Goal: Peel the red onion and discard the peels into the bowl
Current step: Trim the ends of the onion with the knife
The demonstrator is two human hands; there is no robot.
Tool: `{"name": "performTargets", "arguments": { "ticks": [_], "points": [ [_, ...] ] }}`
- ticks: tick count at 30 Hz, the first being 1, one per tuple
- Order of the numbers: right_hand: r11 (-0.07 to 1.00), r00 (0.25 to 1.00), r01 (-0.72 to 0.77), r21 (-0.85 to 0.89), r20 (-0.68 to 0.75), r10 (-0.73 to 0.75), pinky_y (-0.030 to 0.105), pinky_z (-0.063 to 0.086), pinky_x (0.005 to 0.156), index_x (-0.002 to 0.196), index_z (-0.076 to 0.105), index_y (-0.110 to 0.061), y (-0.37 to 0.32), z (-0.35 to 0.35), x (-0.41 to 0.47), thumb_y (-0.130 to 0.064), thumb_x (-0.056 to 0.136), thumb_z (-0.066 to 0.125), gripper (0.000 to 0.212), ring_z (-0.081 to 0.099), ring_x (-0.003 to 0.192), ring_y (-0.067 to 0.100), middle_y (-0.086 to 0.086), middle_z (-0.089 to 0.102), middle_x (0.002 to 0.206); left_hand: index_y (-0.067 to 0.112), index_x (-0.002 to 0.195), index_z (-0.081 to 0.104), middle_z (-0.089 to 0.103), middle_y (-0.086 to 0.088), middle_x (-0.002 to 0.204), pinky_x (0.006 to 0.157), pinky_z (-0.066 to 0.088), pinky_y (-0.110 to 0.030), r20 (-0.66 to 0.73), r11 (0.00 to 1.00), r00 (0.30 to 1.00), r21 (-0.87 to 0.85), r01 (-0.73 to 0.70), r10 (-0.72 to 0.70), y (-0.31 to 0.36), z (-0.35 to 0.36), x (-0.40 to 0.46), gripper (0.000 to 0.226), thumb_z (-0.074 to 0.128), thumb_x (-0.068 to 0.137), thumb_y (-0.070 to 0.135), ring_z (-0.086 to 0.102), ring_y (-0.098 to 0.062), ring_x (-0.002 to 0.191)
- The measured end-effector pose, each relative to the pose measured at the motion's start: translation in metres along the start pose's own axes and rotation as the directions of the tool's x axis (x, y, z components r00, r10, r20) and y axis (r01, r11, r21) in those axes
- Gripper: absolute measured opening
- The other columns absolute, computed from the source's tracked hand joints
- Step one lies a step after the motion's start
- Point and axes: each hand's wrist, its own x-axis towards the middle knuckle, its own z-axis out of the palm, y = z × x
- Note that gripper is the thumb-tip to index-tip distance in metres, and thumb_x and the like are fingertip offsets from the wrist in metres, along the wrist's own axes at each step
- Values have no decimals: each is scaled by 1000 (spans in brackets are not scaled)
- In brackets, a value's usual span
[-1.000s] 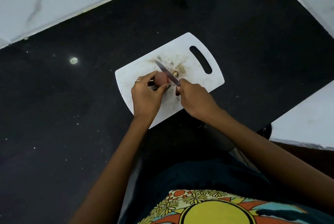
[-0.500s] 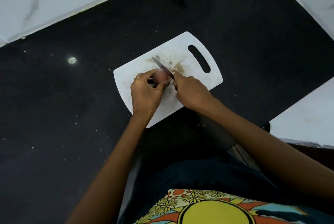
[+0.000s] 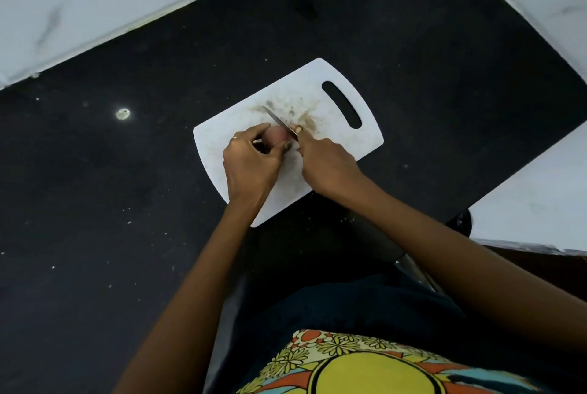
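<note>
A small red onion lies on the white cutting board, mostly hidden by my fingers. My left hand grips the onion between thumb and fingers. My right hand holds a knife whose blade lies across the onion's right side, its tip pointing up and left. The knife's handle is hidden inside my fist. No bowl is in view.
The board lies on a black speckled counter with brown stains and crumbs near its handle slot. White tiled walls border the counter at the back and right. A small pale spot marks the counter at left.
My right hand has slid the knife forward and left along the onion, closing up against my left hand. The left hand keeps its grip on the onion.
</note>
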Motion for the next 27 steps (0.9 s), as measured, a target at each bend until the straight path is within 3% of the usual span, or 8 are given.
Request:
{"name": "performTargets", "arguments": {
  "ticks": [4, 12, 16, 22, 27],
  "points": [
    [1000, 1000, -10, 25, 3, 10, 37, 34, 69, 117, 39, -9, 5, 3, -9, -9, 95, 30, 24, 53, 90, 33, 18, 58, 106, 18, 110, 70, 69, -4, 106, 80, 56, -32, -6, 1000, 1000, 18, -5, 6, -1, 1, -1, 38, 78, 73, 22, 66, -11, 86],
    [999, 999, -27, 29, 19, 26, 37, 35, 70, 120, 40, -7, -1, 6, 0, -8, 95, 31, 26, 55, 100, 37, 20, 57, 112, 17, 112, 69, 69, -6, 107, 81, 56, -34, -10, 1000, 1000, 18, -19, 20, -1, 1, -3, 42, 80, 72, 23, 66, -15, 87],
    [999, 1000, -24, 28, 20, 24, 37, 33, 67, 104, 37, -10, 7, 9, -12, -7, 94, 31, 12, 53, 88, 34, 20, 58, 107, 17, 113, 68, 67, -7, 108, 82, 55, -35, -18, 999, 999, 40, -27, 28, 2, 2, -4, 43, 80, 73, 24, 64, -15, 87],
    [998, 998, -57, 7, 14, 57, 37, 33, 69, 124, 39, -7, 1, 21, 3, -10, 97, 28, 29, 55, 105, 37, 19, 58, 116, 17, 115, 67, 66, -7, 109, 81, 55, -33, -30, 997, 998, 48, -55, 56, -1, 4, -9, 46, 81, 72, 26, 63, -13, 87],
    [998, 998, -58, 20, 7, 58, 38, 35, 69, 121, 39, -7, 2, 24, 4, -11, 98, 27, 27, 56, 103, 37, 19, 58, 115, 15, 117, 65, 67, -5, 110, 82, 54, -29, -29, 996, 996, 40, -80, 81, -8, 2, -11, 47, 79, 74, 28, 63, -13, 90]
  ]
}}
